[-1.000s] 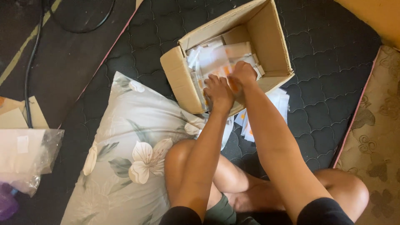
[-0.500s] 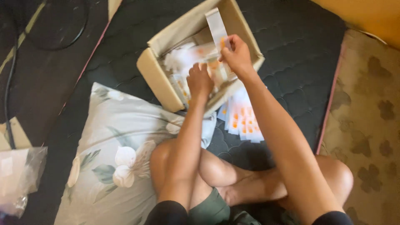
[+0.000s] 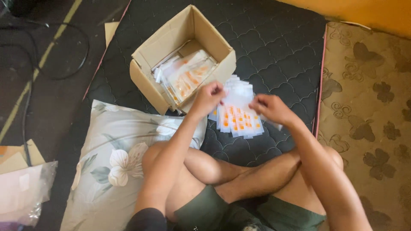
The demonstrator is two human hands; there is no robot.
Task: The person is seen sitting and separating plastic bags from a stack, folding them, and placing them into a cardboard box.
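Head view: I sit cross-legged on the dark quilted mat (image 3: pixel 274 47), sorting packets beside the open brown cardboard box (image 3: pixel 182 55).
My left hand (image 3: pixel 208 97) and right hand (image 3: pixel 270 108), held apart, pinch one clear packet between them over the fanned pile of white, orange-dotted packets (image 3: pixel 237 117); next I judge it wants laying squarely on the pile.

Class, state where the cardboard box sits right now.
In the head view, the cardboard box sits upper centre on the dark quilted mat, beyond the floral pillow, left of the fanned packets.
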